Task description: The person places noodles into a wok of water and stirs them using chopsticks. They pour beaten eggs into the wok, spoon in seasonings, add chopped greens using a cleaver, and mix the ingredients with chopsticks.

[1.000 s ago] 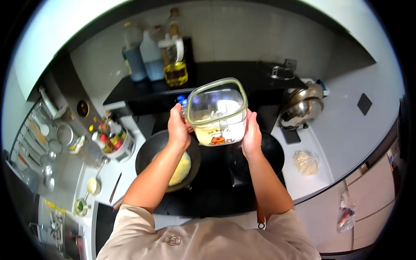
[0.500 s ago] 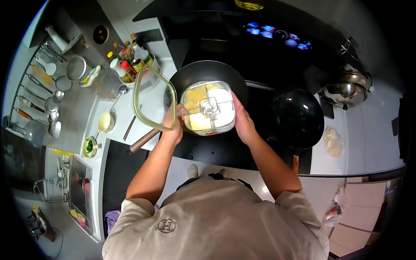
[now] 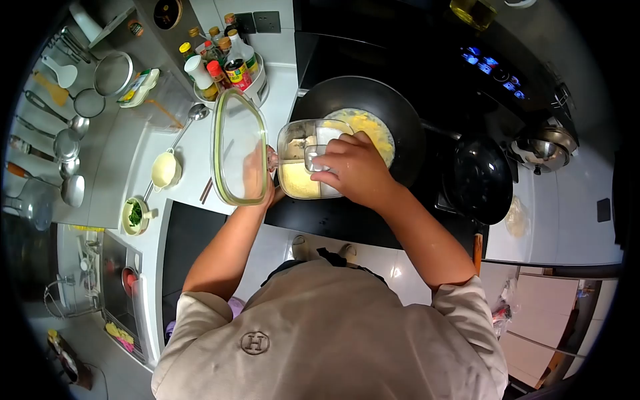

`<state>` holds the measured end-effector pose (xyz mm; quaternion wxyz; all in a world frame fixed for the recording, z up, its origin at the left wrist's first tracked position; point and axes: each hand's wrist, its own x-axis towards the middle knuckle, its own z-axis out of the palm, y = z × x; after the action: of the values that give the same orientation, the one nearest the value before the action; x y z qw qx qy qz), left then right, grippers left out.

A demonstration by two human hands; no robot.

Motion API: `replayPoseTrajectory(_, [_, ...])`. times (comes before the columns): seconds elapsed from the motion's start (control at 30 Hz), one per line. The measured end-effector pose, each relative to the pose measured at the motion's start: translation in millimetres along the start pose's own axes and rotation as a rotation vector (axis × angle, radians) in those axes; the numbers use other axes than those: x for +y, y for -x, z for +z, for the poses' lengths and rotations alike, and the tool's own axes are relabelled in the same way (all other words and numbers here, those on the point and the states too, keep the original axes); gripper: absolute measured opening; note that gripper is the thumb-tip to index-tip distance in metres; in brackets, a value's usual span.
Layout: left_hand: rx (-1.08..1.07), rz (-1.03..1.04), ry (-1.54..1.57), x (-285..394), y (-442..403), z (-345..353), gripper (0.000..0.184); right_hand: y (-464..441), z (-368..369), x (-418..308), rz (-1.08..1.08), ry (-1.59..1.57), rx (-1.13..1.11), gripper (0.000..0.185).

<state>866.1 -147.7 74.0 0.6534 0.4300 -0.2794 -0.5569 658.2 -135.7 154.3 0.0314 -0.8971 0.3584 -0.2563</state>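
A clear seasoning box [image 3: 298, 181] with compartments of white and yellowish contents is held in my left hand [image 3: 267, 193], which grips its left side. Its clear lid [image 3: 239, 150] with a green seal stands raised on the left, partly over that hand. My right hand [image 3: 360, 167] is above the box's right half, fingers bent and pinched at the small middle compartment [image 3: 317, 157]. Whatever the fingertips grip is hidden. Just beyond the box, a dark wok [image 3: 407, 127] on the hob holds a yellow, egg-like mixture [image 3: 373, 130].
Sauce bottles [image 3: 235, 70] stand in a round holder on the left counter. A cream cup [image 3: 165, 170], a bowl of chopped greens [image 3: 135, 217] and a ladle [image 3: 198, 112] lie nearby. A second black wok [image 3: 477, 180] is on the right, beside a steel pot [image 3: 543, 147].
My right hand has left the box's right side and moved over its middle. The box has shifted off the wok, so the yellow mixture now shows. The camera view has turned.
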Motion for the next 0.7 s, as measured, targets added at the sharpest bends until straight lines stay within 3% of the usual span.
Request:
replayPoseTrajectory(0.1, [-0.047, 0.029, -0.050, 8.2, -8.8, -13.3, 0.029, -10.9, 8.2, -5.4, 0.073, -0.012, 0.045, 0.017])
replayPoseTrajectory(0.2, [-0.029, 0.022, -0.078, 14.5, -20.6, -25.7, 0.030, -17.5, 5.2, -5.5, 0.184, -0.109, 0.234, 0.013])
replayPoseTrajectory(0.3, [0.039, -0.005, -0.051, 16.7, -30.9, -31.6, 0.030, -16.9, -5.9, -17.7, 0.627, -0.609, 0.271, 0.010])
replayPoseTrajectory(0.33, [0.065, -0.014, -0.036, 16.8, -33.2, -33.8, 0.030, -12.9, -7.5, -15.4, 0.650, -0.676, 0.271, 0.011])
replayPoseTrajectory(0.47, [0.057, 0.008, -0.017, 13.6, -41.0, -44.8, 0.030, 3.3, -9.2, -13.9, 0.605, -0.572, 0.178, 0.012])
replayPoseTrajectory(0.7, [0.000, 0.032, -0.032, 3.8, -49.9, -51.3, 0.032, -5.6, -0.3, -27.2, 0.195, -0.001, 0.097, 0.012])
